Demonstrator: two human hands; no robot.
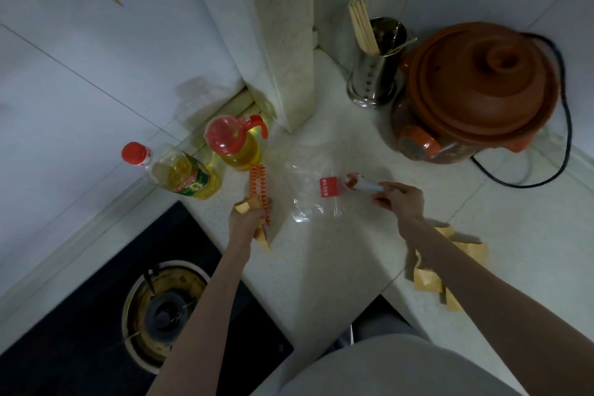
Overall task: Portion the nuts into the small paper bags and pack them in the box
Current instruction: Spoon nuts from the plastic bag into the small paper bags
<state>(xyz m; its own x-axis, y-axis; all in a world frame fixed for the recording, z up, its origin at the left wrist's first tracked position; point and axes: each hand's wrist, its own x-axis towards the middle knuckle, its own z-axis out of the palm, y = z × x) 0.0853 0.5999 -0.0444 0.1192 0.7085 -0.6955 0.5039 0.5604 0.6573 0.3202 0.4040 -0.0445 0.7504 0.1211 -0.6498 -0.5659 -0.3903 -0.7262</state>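
While a person stands at the inner corner of a pale desk (321, 267), the left hand (247, 219) is closed around a small brown paper bag (257, 228) together with an orange-patterned strip (258, 190) that rises above the fist. The right hand (401, 199) pinches the handle of a white spoon (360, 183), whose bowl carries a reddish-brown load, presumably nuts; it hovers over a clear plastic bag (308, 190) with a red label (328, 186), lying flat near the middle of the desk. More brown paper bags (427, 280) lie loosely piled near the desk's front edge, partly hidden by the right forearm. Two bottles of yellow oil (183, 177) (238, 145) with red caps stand along the left rear edge, beside a black stove top (96, 315) with a gas burner (164, 312). At the far right corner sit a metal holder of chopsticks (373, 74) and a brown clay cooker (475, 90) with a black cord (559, 154). No box can be made out.
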